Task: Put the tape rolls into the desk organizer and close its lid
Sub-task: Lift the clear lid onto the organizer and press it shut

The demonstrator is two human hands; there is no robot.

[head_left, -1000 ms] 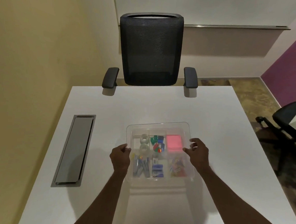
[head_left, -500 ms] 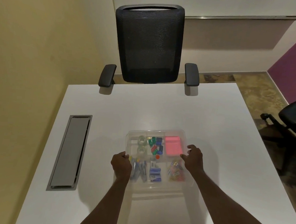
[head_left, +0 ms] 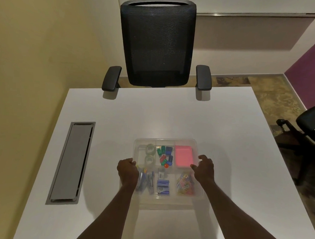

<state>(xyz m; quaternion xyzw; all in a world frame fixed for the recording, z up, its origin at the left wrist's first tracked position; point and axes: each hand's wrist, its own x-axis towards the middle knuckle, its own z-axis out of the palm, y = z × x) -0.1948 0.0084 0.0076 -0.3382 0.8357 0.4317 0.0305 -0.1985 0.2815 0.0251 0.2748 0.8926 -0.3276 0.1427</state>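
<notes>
Lid lowered onto organizer, hands at side edges

An office or meeting room: beyond the fingers, a black mesh-backed chair faces a white desk with a grey cable-access flap left of them. Between them, a clear organizer holds paper clips and pink sticky notes.
</notes>
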